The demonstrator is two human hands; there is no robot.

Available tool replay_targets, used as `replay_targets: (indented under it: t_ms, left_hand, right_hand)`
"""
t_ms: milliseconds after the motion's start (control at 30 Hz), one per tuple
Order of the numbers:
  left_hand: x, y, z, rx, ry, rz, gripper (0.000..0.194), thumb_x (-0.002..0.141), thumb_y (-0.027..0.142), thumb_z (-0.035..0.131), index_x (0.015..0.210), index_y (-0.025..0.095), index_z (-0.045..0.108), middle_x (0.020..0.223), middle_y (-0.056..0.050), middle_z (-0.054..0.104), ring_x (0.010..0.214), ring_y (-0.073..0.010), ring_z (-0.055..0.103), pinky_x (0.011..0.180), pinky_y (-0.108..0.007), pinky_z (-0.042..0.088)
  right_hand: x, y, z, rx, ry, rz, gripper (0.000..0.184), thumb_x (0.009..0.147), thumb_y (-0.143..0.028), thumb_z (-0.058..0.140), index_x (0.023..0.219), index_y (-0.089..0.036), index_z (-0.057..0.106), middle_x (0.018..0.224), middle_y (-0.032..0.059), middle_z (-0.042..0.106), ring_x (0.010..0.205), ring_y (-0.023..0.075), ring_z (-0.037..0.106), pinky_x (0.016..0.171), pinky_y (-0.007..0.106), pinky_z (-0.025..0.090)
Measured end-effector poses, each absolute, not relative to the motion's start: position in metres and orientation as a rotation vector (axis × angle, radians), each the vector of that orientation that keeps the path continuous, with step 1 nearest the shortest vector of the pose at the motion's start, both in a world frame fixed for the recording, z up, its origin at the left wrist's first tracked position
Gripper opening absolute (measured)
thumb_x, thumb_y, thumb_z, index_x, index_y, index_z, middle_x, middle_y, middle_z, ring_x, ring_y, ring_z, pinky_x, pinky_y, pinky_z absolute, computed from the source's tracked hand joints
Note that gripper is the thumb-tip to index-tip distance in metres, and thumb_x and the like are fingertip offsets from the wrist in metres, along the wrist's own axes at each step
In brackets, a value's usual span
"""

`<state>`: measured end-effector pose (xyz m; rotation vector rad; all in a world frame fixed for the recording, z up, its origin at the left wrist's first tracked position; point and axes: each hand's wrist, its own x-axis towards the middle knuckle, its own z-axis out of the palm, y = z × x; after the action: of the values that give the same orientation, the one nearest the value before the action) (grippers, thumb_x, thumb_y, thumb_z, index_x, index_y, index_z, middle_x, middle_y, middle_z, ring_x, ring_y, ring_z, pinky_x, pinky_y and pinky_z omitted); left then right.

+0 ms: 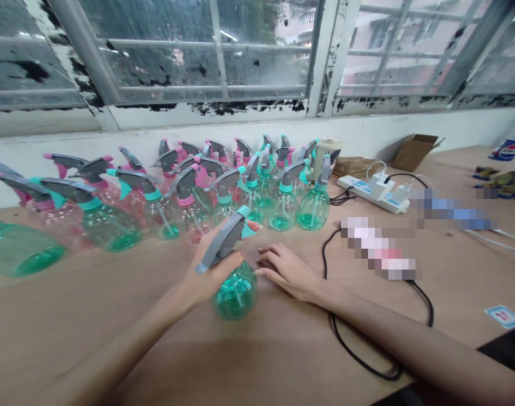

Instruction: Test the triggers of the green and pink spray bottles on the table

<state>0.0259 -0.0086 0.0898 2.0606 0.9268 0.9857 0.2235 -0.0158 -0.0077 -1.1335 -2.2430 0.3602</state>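
A green spray bottle (235, 293) with a grey and teal trigger head stands near the middle of the wooden table. My left hand (212, 265) is wrapped round its neck, thumb on the near side below the head; part of the grip is hidden behind the bottle. To the right of the bottle, my right hand (289, 270) rests low over the table with fingers loosely bent and apart, holding nothing. Its fingertips are close to the bottle; whether they touch it I cannot tell. Behind both hands stand several more spray bottles (281, 211), some green and some pink.
A white power strip (373, 194) with plugged-in adapters lies at the back right, near a paper cup (325, 155) and a cardboard box (416, 151). A black cable (339, 338) loops beneath my right forearm. A numbered card (505, 317) lies at the right. Windows rise behind the table.
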Motion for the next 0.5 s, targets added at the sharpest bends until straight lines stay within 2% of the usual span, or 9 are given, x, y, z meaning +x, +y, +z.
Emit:
replay_targets:
  t_ms: [133,200,267,333,500]
  left_hand:
    - [0.0263,-0.0086,0.0890,2.056,0.876,1.035,0.044,0.072,0.018,0.052,0.113,0.025,0.065,0.099,-0.003,0.070,0.090,-0.0247,0.064,0.083,-0.038,0.052]
    - [0.0265,-0.0087,0.0885,2.024,0.864,1.023,0.046,0.073,0.017,0.051,0.117,0.026,0.063,0.103,-0.003,0.070,0.089,-0.0239,0.065,0.080,-0.037,0.053]
    - [0.0269,-0.0092,0.0882,1.987,0.873,0.980,0.047,0.074,0.018,0.051,0.120,0.025,0.061,0.098,-0.003,0.071,0.081,-0.0225,0.066,0.072,-0.034,0.054]
    - [0.0274,-0.0098,0.0884,1.974,0.869,0.976,0.047,0.075,0.020,0.052,0.122,0.025,0.060,0.094,-0.003,0.072,0.079,-0.0226,0.067,0.071,-0.035,0.055]
    - [0.0276,-0.0102,0.0891,1.969,0.848,1.037,0.042,0.076,0.021,0.054,0.117,0.026,0.062,0.106,-0.004,0.070,0.100,-0.0273,0.064,0.083,-0.039,0.054]
  right_hand:
    - [0.2218,-0.0146,-0.0104,-1.153,-2.245,0.345,0.039,0.097,-0.046,0.041,0.112,-0.017,0.063,0.128,0.0134,0.057,0.120,0.0247,0.051,0.103,0.044,0.042]
    - [0.2215,-0.0143,-0.0100,-1.152,-2.249,0.362,0.039,0.098,-0.045,0.041,0.114,-0.019,0.064,0.130,0.0132,0.056,0.122,0.0250,0.050,0.104,0.045,0.041]
    - [0.2220,-0.0145,-0.0092,-1.114,-2.255,0.391,0.038,0.097,-0.045,0.042,0.115,-0.020,0.064,0.133,0.0131,0.055,0.125,0.0247,0.049,0.105,0.045,0.041]
    - [0.2228,-0.0149,-0.0086,-1.039,-2.269,0.420,0.037,0.096,-0.045,0.046,0.116,-0.021,0.063,0.137,0.0131,0.052,0.128,0.0245,0.046,0.105,0.045,0.040]
    - [0.2238,-0.0160,-0.0081,-0.955,-2.267,0.464,0.041,0.092,-0.049,0.052,0.121,-0.021,0.060,0.141,0.0138,0.048,0.131,0.0242,0.044,0.107,0.046,0.038]
